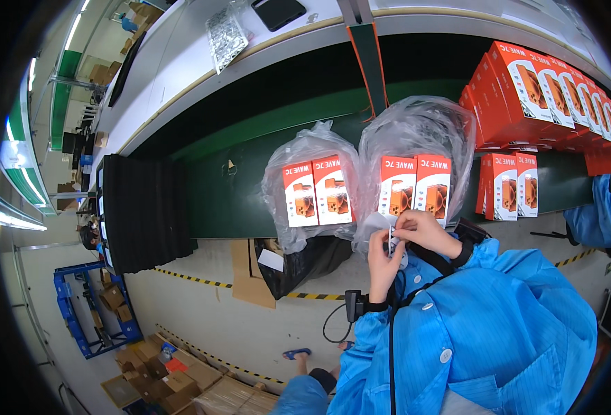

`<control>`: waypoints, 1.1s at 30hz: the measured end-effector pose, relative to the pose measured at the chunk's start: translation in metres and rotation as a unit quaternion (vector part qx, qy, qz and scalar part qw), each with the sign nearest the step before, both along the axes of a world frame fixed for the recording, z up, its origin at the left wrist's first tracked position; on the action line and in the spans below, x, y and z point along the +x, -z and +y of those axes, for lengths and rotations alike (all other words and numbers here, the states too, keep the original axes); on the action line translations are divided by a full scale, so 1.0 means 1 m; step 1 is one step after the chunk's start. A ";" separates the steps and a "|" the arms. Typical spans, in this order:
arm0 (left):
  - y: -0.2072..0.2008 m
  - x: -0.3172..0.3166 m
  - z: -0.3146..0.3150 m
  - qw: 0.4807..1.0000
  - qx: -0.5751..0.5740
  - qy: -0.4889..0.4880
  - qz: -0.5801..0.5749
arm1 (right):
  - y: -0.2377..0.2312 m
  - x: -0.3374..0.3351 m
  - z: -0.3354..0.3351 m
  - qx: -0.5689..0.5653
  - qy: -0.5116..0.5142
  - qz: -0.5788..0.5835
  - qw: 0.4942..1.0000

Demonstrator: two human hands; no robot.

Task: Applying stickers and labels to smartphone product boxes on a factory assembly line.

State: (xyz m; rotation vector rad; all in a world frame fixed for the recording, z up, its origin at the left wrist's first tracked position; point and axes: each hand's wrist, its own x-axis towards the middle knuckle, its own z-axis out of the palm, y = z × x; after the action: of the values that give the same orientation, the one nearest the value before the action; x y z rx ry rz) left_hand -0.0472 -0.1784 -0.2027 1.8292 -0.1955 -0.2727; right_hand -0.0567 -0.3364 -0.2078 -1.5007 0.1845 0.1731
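My left hand and my right hand meet in front of the right-hand bag, fingertips pinched close together. Between them is a small white strip, partly covered by my fingers; its exact kind is too small to tell. Just beyond, two red-and-white phone boxes lie side by side in a clear plastic bag. To their left, a second clear bag holds another pair of phone boxes. Both bags are open around the boxes, on a dark green work surface.
Red phone boxes are stacked at the right, with a few more boxes in front. Black pleated material covers the left end. A metal post rises behind the bags. A black bag and cardboard sit below the near edge.
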 end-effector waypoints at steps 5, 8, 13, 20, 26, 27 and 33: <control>0.035 0.017 0.025 0.968 0.227 -0.051 -0.091 | 0.028 0.013 0.002 -0.099 0.016 -0.019 0.995; 0.046 0.026 0.038 0.966 0.222 -0.096 -0.092 | 0.041 0.023 0.008 -0.181 0.018 -0.011 0.983; 0.062 0.027 0.036 0.953 0.284 -0.085 -0.068 | 0.058 0.038 0.019 -0.251 -0.019 -0.009 0.968; 0.063 0.031 0.041 0.960 0.262 -0.071 -0.069 | 0.065 0.042 0.022 -0.294 -0.026 -0.004 0.956; 0.064 0.032 0.043 0.963 0.248 -0.072 -0.083 | 0.065 0.042 0.023 -0.310 -0.029 -0.004 0.950; 0.064 0.032 0.043 0.963 0.248 -0.072 -0.083 | 0.066 0.042 0.023 -0.310 -0.029 -0.003 0.950; 0.061 0.027 0.048 0.972 0.213 -0.073 -0.065 | 0.078 0.035 0.025 -0.358 -0.003 -0.096 0.929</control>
State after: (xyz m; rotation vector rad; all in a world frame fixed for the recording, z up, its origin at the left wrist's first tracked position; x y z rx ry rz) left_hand -0.0198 -0.1299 -0.2641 2.2789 -0.0961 -0.0934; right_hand -0.0214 -0.3109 -0.2857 -2.2342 0.0847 -0.0489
